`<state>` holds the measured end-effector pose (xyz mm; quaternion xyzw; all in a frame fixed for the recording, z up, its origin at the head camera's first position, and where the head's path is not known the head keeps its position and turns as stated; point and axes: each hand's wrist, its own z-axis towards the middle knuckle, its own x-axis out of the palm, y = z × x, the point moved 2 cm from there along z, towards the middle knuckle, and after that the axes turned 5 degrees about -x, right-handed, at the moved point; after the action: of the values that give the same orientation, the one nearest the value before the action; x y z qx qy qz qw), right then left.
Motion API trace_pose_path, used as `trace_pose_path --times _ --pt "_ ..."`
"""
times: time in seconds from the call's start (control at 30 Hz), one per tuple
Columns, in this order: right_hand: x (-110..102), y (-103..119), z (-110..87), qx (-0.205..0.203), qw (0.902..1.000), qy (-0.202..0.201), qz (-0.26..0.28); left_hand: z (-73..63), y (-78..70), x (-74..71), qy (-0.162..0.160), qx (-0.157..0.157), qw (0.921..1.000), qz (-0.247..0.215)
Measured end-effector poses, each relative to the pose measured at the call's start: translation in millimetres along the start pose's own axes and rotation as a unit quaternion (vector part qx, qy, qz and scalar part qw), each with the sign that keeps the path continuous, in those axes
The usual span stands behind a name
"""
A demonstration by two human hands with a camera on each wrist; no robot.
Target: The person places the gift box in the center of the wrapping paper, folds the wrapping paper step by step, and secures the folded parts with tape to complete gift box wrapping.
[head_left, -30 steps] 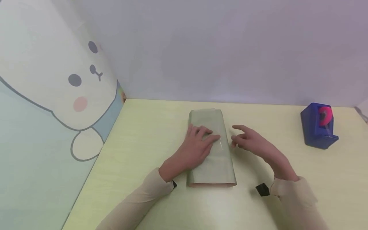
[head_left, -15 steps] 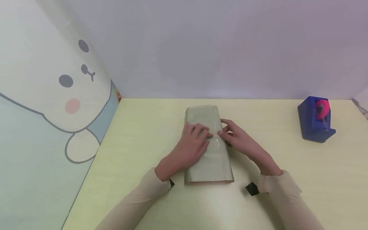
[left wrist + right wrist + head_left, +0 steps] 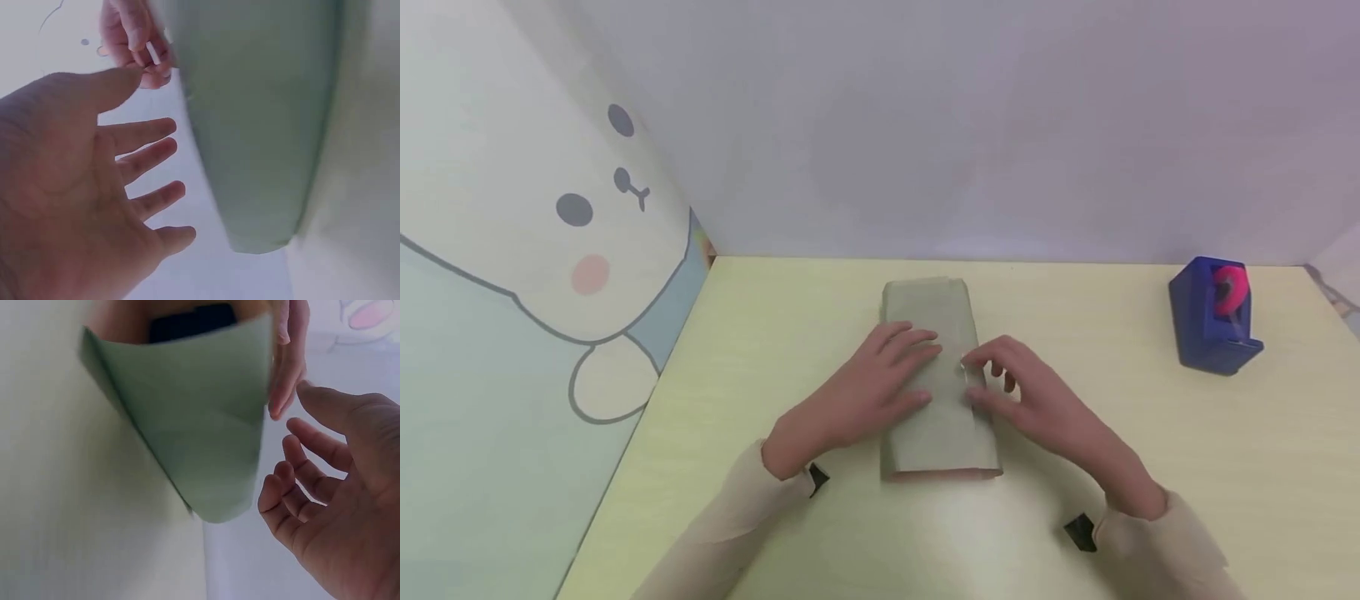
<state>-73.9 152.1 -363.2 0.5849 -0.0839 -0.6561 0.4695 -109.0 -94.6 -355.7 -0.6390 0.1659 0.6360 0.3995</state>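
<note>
A flat, long packet in grey-green paper (image 3: 936, 442) lies lengthwise on the table. Its near end gapes, and a dark object (image 3: 190, 326) shows inside in the right wrist view. On the paper's right side a small shiny spot, apparently clear tape (image 3: 966, 372), catches the light. My left hand (image 3: 868, 387) is spread over the left half of the packet, fingers extended. At the right edge, my right hand (image 3: 1037, 400) has its index finger by the shiny spot and its thumb lower on the paper, the two apart. Whether either palm touches the paper is hidden.
A blue tape dispenser (image 3: 1206, 329) with a pink-cored roll (image 3: 1231, 290) stands at the table's right. Behind the pale yellow table (image 3: 790, 308) rises a plain wall (image 3: 925, 125). A panel with a cartoon animal (image 3: 572, 208) borders the left side.
My right hand came in from the right, gripped the packet's right edge, then shifted onto its top by the tape. My left hand loosened and drew slightly left, its fingers now straighter.
</note>
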Motion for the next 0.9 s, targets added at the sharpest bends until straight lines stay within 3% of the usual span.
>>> trace_pose_path --times 0.17,0.6,0.9 --pt "14 3 -0.8 -0.031 0.9978 0.026 -0.052 -6.5 2.4 11.4 0.028 -0.012 0.9995 -0.001" --pt "23 -1 -3.6 -0.056 0.9946 0.015 -0.085 -5.5 3.0 15.8 -0.006 0.015 0.9995 0.026" --pt "26 1 -4.0 -0.04 0.9927 0.025 -0.111 -5.3 2.0 17.5 -0.012 0.018 0.9979 0.062"
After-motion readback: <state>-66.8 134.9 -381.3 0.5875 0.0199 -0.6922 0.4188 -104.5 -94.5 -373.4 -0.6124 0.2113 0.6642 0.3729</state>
